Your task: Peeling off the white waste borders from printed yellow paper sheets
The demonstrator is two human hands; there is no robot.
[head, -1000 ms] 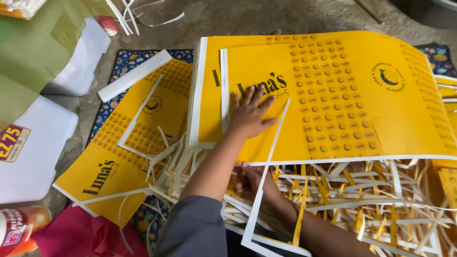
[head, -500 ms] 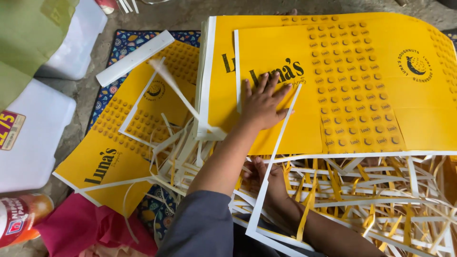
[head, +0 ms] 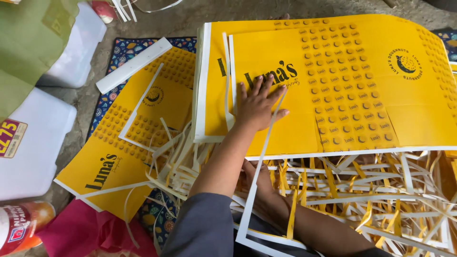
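Left hand point(head: 259, 105) lies flat, fingers spread apart, palm down on the top yellow printed sheet point(head: 333, 90), gripping nothing, just pressing. That sheet tops a stack filling the frame from twelve to three o'clock, its white edges showing at the left side. Right hand point(head: 254, 178) sits at six o'clock of the left one, tucked under the stack's near edge among the white and yellow offcut strips point(head: 362, 200); whether it grips anything I cannot tell, the fingers are hidden. Over at nine o'clock, a separate yellow sheet point(head: 128, 147) lies tilted on a patterned mat point(head: 124, 50), with a white strip point(head: 133, 65) across its upper corner.
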